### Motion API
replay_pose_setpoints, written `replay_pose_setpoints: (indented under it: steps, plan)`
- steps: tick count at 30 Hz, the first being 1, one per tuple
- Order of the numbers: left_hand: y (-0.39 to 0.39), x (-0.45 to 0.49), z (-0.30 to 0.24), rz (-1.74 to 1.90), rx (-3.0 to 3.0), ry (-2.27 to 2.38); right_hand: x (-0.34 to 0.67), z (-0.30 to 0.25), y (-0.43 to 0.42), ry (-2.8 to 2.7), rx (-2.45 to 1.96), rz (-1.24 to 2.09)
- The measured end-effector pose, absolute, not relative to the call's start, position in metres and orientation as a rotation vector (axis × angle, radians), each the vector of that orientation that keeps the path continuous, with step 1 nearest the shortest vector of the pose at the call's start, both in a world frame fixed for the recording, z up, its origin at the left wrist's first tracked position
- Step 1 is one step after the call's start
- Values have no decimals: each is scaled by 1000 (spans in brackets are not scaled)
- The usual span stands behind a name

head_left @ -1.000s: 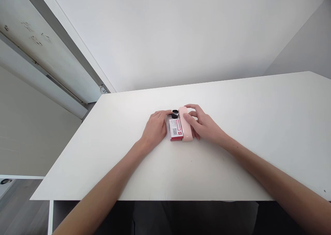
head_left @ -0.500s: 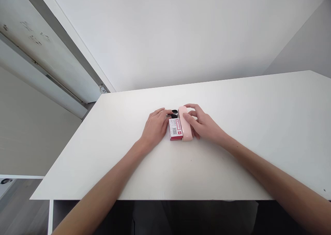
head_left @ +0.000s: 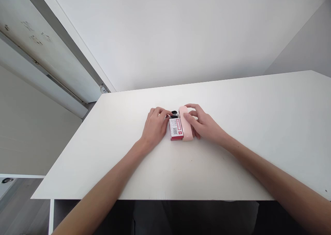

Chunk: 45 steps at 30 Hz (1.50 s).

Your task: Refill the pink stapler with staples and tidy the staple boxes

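A pink stapler (head_left: pixel 186 128) lies on the white table (head_left: pixel 232 131), lengthwise away from me. A small red box with a white barcode label (head_left: pixel 176 129) lies against its left side. Just beyond the box sits a small black and metal object (head_left: pixel 174 114), too small to name. My right hand (head_left: pixel 204 124) curls over the stapler, thumb on top and fingers along its far right side. My left hand (head_left: pixel 155 126) rests beside the box, its fingertips pinching the black object.
A white wall rises behind the table's far edge. A whiteboard-like panel with a grey frame (head_left: pixel 43 45) leans at the left. The table's near edge (head_left: pixel 155 197) is close to me, with dark space under it.
My left fingers have curled in from a flatter pose and closed on the black object. The right hand, stapler and box have hardly moved.
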<state>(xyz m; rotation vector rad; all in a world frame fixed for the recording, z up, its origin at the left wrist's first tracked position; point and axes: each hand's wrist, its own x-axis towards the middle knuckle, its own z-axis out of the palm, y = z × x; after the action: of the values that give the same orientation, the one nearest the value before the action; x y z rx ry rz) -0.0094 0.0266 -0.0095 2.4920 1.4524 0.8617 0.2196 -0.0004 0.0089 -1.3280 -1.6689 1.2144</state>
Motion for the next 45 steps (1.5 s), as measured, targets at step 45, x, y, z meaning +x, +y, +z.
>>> replay_pose_setpoints:
  steps: [45]
  plan:
    - [25, -9, -5, 958, 2106, 1355, 219, 8, 0, -1684, -1397, 1153]
